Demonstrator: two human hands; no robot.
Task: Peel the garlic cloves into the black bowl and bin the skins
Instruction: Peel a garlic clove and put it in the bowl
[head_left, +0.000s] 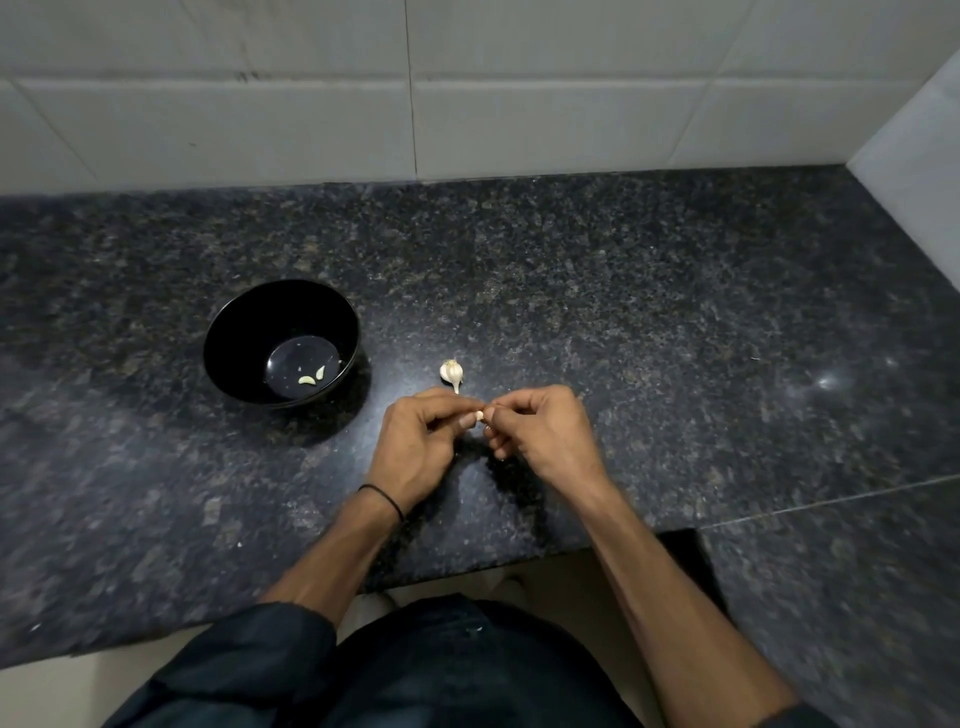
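A small pale garlic clove (480, 415) is pinched between the fingertips of my left hand (423, 444) and my right hand (540, 434), held just above the dark granite counter. The rest of the garlic bulb (452, 372) lies on the counter just beyond my hands. To the left stands the black bowl (234, 325), with two peeled cloves (311, 378) on its bottom. No bin is in view.
The granite counter (675, 312) runs from the white tiled wall (467, 104) at the back to a front edge near my body. A side wall closes the right end. A small white scrap (239, 544) lies near the front edge.
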